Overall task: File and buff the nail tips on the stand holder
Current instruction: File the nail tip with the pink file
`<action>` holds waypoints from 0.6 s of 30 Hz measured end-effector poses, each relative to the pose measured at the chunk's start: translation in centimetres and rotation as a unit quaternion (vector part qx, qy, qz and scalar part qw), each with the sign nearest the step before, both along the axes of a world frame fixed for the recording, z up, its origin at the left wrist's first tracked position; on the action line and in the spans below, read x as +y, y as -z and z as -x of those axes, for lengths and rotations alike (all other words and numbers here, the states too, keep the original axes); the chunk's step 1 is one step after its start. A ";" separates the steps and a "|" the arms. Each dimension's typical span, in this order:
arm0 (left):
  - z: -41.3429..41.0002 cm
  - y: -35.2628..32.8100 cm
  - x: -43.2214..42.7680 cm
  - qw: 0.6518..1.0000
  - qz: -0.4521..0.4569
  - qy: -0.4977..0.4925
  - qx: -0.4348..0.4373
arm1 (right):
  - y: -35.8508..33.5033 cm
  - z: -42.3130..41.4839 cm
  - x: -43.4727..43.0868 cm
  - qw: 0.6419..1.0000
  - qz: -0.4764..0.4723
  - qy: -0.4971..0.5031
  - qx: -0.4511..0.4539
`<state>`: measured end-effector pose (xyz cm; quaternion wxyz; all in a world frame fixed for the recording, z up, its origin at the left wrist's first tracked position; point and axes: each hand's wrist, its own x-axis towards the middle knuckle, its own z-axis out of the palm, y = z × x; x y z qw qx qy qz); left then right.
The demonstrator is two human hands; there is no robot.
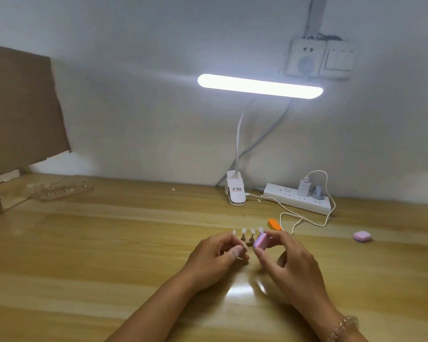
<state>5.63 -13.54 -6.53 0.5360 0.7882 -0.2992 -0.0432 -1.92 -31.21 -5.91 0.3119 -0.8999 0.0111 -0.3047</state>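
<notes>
On the wooden surface [109, 243] right in front of us stands the small stand holder [251, 238], with white nail tips [244, 230] sticking up in a row. Our left hand [215, 255] curls its fingers at the left end of the stand holder and its grip pinches there. The blur hides just which part it pinches.

Our right hand [289, 262] has a pink and purple buffer block [261, 241], and its grip pinches the block between thumb and fingers. The block is right by the nail tip at the right end of the row. We cannot tell if they touch.

Just behind the stand lies an orange buffer block [274, 224]. Well off to the right lies another pink block [362, 236]. At the back a clip lamp [260, 86] shines, and a white power strip [297, 198] lies beside its clip. A bead bracelet [344, 327] is on our right wrist.
</notes>
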 end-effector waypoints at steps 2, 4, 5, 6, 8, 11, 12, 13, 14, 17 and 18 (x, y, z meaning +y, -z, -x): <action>-0.1 0.0 0.0 0.999 -0.029 -0.004 -0.034 | 0.2 0.3 0.7 0.998 0.041 -0.044 0.012; -0.1 0.0 0.0 0.997 -0.051 -0.007 -0.055 | 0.2 0.2 0.7 0.998 0.042 -0.050 0.023; 0.0 -0.1 0.0 0.997 -0.054 -0.005 -0.059 | 0.2 0.0 0.5 0.999 0.025 -0.037 0.023; 0.0 -0.1 0.0 0.997 -0.056 -0.003 -0.062 | 0.1 -0.1 0.4 0.999 0.014 -0.026 0.022; 0.0 0.0 0.1 0.996 -0.062 -0.005 -0.065 | 0.2 0.1 0.4 0.998 0.026 -0.042 0.024; 0.0 0.0 0.1 0.995 -0.065 -0.016 -0.071 | 0.2 0.3 0.7 0.997 0.028 -0.068 0.030; 0.0 0.0 0.1 0.995 -0.063 -0.019 -0.069 | 0.2 0.1 0.5 0.998 0.012 -0.050 0.028; 0.0 -0.1 0.1 0.996 -0.060 -0.020 -0.065 | 0.1 -0.2 0.1 0.999 -0.006 -0.025 0.023; 0.1 -0.1 0.1 0.996 -0.057 -0.019 -0.061 | 0.1 -0.4 -0.3 1.000 -0.024 -0.002 0.015; 0.3 -0.3 0.1 0.997 -0.052 -0.012 -0.048 | 0.1 -0.2 -0.3 1.000 -0.031 -0.002 -0.001; 0.3 -0.3 0.1 0.997 -0.052 -0.011 -0.047 | 0.2 0.0 0.0 1.000 -0.012 -0.024 0.002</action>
